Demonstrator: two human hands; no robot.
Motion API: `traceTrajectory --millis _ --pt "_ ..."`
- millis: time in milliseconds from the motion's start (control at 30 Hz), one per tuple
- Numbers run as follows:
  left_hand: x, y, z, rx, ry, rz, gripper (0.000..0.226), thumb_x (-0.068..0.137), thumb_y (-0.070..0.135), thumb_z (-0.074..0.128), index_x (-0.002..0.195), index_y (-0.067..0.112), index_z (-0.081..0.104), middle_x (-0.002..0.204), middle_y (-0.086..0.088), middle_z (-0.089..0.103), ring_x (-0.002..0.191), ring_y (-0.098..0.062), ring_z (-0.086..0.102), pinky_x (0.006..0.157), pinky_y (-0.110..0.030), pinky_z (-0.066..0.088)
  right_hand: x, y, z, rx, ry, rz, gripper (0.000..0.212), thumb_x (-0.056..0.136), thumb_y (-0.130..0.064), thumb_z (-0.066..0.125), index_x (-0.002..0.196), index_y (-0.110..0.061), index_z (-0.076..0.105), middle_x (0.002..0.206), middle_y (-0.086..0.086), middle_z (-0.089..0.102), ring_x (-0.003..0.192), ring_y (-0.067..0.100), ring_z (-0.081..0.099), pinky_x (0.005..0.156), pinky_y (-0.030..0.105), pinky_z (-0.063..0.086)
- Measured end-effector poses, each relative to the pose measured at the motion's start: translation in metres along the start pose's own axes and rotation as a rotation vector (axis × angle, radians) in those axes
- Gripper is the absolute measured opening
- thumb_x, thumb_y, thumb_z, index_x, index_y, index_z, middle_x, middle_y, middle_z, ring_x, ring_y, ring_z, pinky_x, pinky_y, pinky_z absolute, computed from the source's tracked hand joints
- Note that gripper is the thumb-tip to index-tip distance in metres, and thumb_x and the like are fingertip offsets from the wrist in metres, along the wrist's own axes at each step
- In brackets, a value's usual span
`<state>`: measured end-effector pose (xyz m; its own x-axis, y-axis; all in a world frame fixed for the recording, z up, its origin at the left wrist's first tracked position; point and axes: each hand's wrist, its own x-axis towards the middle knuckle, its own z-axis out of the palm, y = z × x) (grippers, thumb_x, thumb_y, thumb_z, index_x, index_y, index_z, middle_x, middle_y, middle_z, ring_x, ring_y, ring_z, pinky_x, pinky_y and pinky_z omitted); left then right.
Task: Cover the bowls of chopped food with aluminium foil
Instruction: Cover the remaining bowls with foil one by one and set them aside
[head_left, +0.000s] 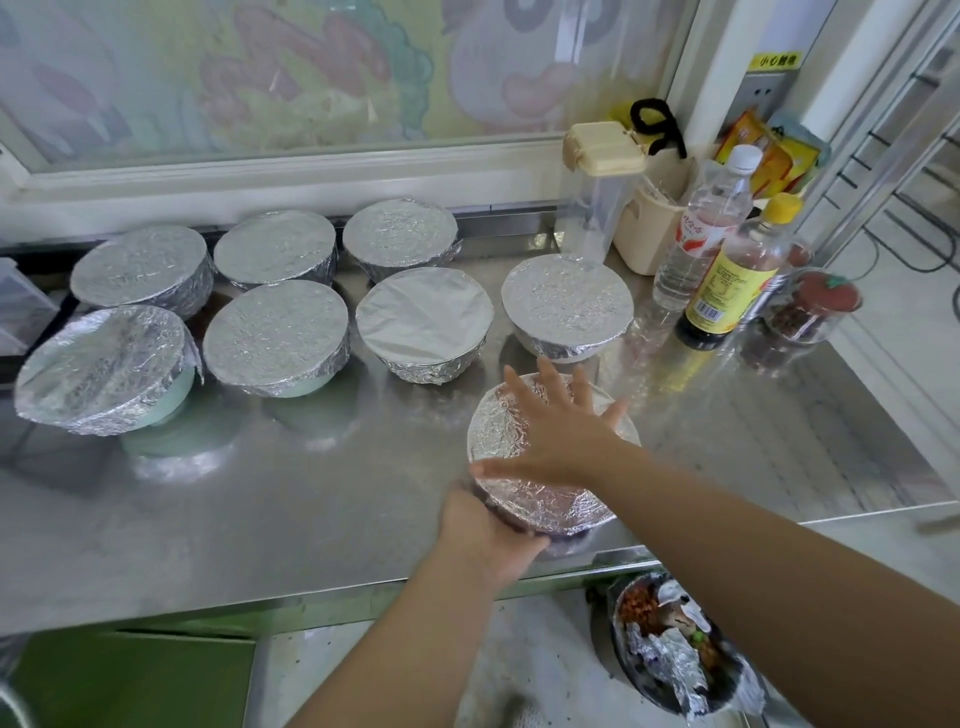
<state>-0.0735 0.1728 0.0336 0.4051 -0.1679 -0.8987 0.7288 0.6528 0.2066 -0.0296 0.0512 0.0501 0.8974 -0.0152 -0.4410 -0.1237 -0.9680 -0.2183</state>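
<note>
A foil-covered bowl (540, 506) stands near the front edge of the steel counter (311, 509). My right hand (558, 434) lies flat on its foil top with fingers spread. My left hand (485, 530) cups the bowl's near-left side, fingers wrapped under the foil rim. Several other foil-covered bowls stand behind: a white one (567, 304) at the right, one with smooth foil (423, 322) in the middle, and pale green ones (104, 366) to the left.
At the back right stand a clear lidded container (592, 208), a water bottle (704, 228), a dark sauce bottle (737, 275) and a spice jar (810, 312). Below the counter edge sits a bin (675, 654) with foil scraps and food waste.
</note>
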Motion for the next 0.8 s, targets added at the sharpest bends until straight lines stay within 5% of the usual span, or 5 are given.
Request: traceTrajectory --millis 133,200,300,500,800 --pt "0.003 0.024 -0.001 0.192 0.086 0.263 0.036 0.106 0.036 0.037 0.079 0.015 0.048 0.046 0.0 0.051 0.049 -0.014 0.048 0.066 -0.018 0.051 -0.022 0.013 0.007 0.34 0.47 0.059 0.098 0.081 -0.088 0.033 0.161 -0.039 0.004 0.169 -0.01 -0.009 0.155 0.024 -0.016 0.122 0.065 -0.003" --pt "0.009 0.039 0.007 0.305 0.162 0.454 0.029 0.1 0.037 0.043 0.079 0.018 0.05 0.064 -0.002 0.057 0.051 -0.013 0.048 0.058 -0.015 0.047 -0.039 0.02 0.019 0.684 0.753 0.137 0.075 0.096 -0.067 0.04 0.16 -0.032 0.021 0.169 -0.008 0.011 0.156 0.016 0.003 0.126 0.057 0.01" --pt "0.022 0.048 0.018 0.637 0.099 0.776 0.042 0.095 0.043 0.041 0.119 0.015 0.06 0.123 -0.004 0.062 0.112 -0.021 0.059 0.101 -0.038 0.045 -0.065 0.009 0.046 1.192 0.983 0.379 0.054 0.107 -0.037 0.044 0.158 -0.027 0.031 0.165 -0.008 0.026 0.152 0.01 0.021 0.125 0.047 0.022" --pt "0.041 0.046 0.026 1.068 -0.077 0.831 0.043 0.102 0.03 0.039 0.143 0.026 0.051 0.141 0.004 0.054 0.135 -0.02 0.047 0.117 -0.04 0.033 -0.079 -0.036 0.079 1.753 0.769 0.678 0.052 0.11 -0.04 0.036 0.16 -0.034 0.025 0.162 -0.008 0.032 0.147 0.019 0.033 0.116 0.037 0.03" --pt "0.02 0.012 -0.011 0.804 0.003 0.591 0.034 0.097 0.011 0.049 0.126 0.028 0.045 0.108 0.007 0.061 0.094 -0.008 0.06 0.074 -0.027 0.05 -0.035 0.035 0.043 1.791 0.615 0.616 0.036 0.102 -0.043 0.044 0.105 -0.022 0.073 0.102 0.001 0.077 0.103 0.026 0.07 0.096 0.045 0.056"
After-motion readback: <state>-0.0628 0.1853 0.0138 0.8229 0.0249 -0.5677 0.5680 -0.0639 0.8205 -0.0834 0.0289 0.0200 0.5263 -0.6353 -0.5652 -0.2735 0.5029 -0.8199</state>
